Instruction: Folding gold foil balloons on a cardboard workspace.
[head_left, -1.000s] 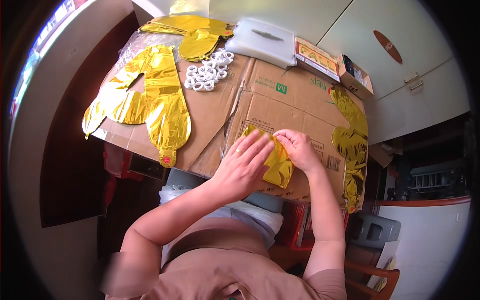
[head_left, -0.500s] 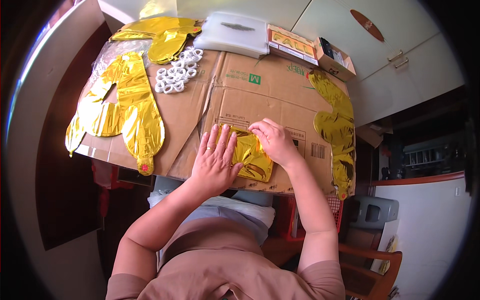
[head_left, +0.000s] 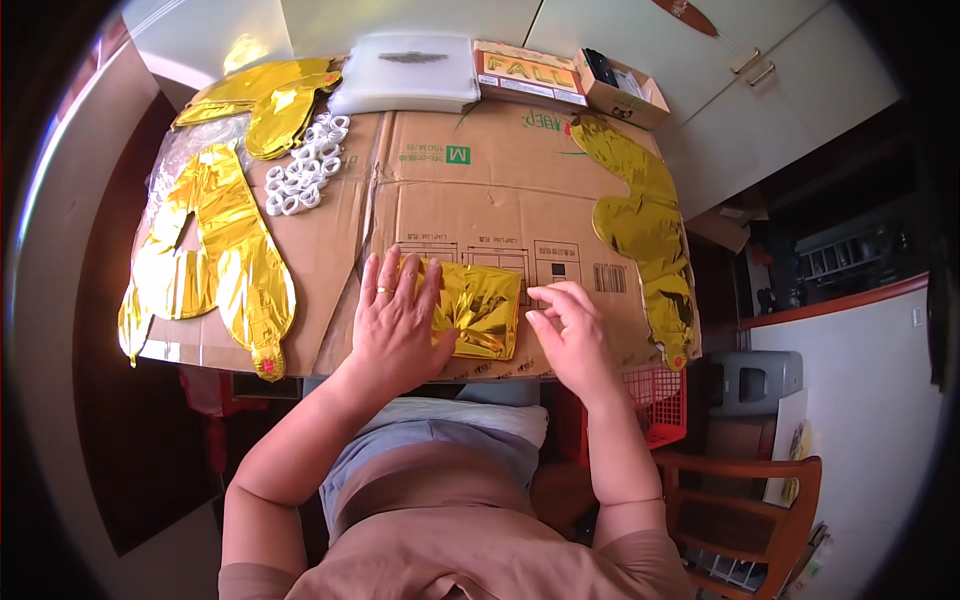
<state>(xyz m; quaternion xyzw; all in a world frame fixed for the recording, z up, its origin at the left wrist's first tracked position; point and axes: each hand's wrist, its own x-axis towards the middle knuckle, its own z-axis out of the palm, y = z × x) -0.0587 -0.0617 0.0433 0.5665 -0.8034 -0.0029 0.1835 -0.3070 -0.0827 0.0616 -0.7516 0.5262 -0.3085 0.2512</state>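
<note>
A gold foil balloon [head_left: 480,310], folded into a small rectangle, lies near the front edge of the cardboard. My left hand [head_left: 395,325] rests flat across its left side, fingers stretched out, a ring on one of them. Just off the right edge of the foil is my right hand [head_left: 575,335]. Its fingers are bent, with a gap between thumb and forefinger and nothing visible in it. Flat, unfolded gold balloons lie on both sides: one at the left [head_left: 215,250] and one along the right edge [head_left: 645,230].
Printed cardboard [head_left: 480,205] covers the table. Toward the back are more gold balloons [head_left: 275,110], white ribbon coils [head_left: 305,170], a stack of clear plastic sleeves [head_left: 400,90], a flat box [head_left: 525,75] and a small open carton [head_left: 625,95]. A red basket [head_left: 660,410] and wooden chair [head_left: 740,465] stand lower right.
My right hand has let go of the folded foil's top right part and moved right, off it. My left hand stays on the foil. The whole view has shifted a little.
</note>
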